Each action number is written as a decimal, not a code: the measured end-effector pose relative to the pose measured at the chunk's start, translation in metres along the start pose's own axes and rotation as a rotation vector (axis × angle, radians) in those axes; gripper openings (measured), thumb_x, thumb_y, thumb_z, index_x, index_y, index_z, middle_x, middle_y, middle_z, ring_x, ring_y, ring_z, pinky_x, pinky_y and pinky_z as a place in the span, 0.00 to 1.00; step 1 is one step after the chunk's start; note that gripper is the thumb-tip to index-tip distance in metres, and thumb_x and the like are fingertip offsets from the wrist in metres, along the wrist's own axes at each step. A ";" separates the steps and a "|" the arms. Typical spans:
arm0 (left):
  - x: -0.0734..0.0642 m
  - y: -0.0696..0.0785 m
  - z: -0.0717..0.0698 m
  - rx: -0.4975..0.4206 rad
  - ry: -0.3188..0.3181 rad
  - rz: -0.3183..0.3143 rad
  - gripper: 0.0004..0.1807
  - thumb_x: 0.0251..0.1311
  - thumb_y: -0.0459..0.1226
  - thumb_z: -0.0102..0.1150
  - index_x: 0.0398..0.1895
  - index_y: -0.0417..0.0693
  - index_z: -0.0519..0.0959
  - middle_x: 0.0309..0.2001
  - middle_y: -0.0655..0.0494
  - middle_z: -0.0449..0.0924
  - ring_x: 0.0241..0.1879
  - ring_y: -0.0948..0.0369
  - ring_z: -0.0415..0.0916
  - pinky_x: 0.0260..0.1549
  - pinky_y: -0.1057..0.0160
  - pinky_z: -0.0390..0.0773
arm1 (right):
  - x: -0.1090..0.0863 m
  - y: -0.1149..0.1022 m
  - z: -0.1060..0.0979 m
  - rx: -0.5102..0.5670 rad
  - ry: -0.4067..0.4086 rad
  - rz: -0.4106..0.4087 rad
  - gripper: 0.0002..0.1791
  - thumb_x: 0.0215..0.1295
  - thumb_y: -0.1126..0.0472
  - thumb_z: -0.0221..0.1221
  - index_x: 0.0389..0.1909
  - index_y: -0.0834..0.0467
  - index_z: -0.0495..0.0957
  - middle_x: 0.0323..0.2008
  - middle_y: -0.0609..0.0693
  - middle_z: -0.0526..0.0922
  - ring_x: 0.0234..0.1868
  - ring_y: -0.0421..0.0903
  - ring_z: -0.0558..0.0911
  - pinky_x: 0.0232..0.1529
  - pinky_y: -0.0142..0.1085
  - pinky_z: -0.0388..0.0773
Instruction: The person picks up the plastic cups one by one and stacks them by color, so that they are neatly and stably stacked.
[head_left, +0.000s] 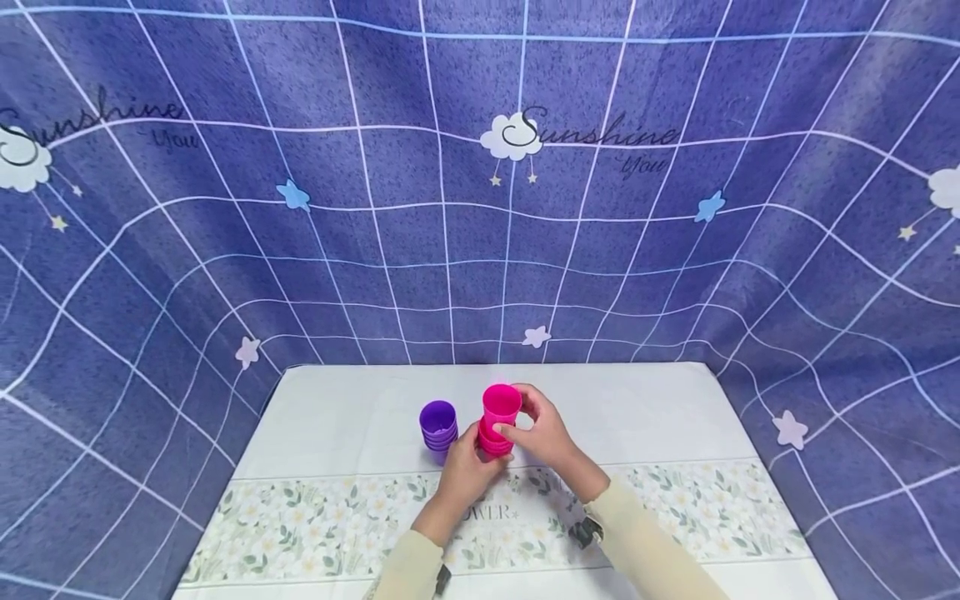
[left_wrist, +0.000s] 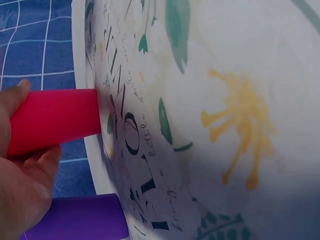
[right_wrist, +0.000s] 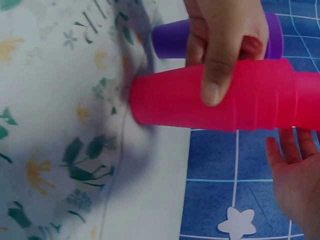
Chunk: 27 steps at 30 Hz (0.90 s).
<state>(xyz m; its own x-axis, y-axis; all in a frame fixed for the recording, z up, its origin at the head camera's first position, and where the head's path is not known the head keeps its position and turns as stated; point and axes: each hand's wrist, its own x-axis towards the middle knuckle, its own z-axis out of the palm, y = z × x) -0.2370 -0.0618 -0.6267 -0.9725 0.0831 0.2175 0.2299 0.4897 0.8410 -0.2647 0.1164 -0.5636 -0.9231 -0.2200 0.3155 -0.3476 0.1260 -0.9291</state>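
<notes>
A stack of nested pink cups (right_wrist: 175,97) stands on the table, and my left hand (head_left: 467,468) grips it round the side, thumb across its front in the right wrist view. Above its rim, my right hand (head_left: 546,427) holds one more pink cup (head_left: 501,402), mouth up, its lower part inside the top of the stack. To the left stands a stack of nested purple cups (head_left: 438,425), also mouth up, close beside my left hand. In the left wrist view, the pink stack (left_wrist: 60,117) and the purple stack (left_wrist: 80,217) both rest upright on the cloth.
A white tablecloth (head_left: 352,425) covers the table, with a printed floral band (head_left: 300,529) across its front part. Behind and at both sides hangs a blue grid-patterned curtain (head_left: 390,275) with stars and clouds. Dark straps (head_left: 585,532) sit at the wrists.
</notes>
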 end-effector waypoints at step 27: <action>-0.004 -0.002 0.003 -0.021 -0.003 -0.048 0.39 0.52 0.35 0.80 0.69 0.50 0.76 0.65 0.47 0.85 0.67 0.52 0.81 0.72 0.49 0.77 | -0.021 0.024 0.004 -0.048 -0.068 0.129 0.33 0.60 0.62 0.75 0.67 0.54 0.76 0.61 0.53 0.84 0.59 0.41 0.82 0.65 0.33 0.81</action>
<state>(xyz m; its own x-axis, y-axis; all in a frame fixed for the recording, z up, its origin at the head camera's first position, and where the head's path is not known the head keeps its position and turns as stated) -0.2337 -0.0608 -0.6306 -0.9825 0.0631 0.1752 0.1840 0.4746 0.8608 -0.2534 0.1200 -0.5935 -0.9480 -0.2635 0.1784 -0.2354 0.2038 -0.9503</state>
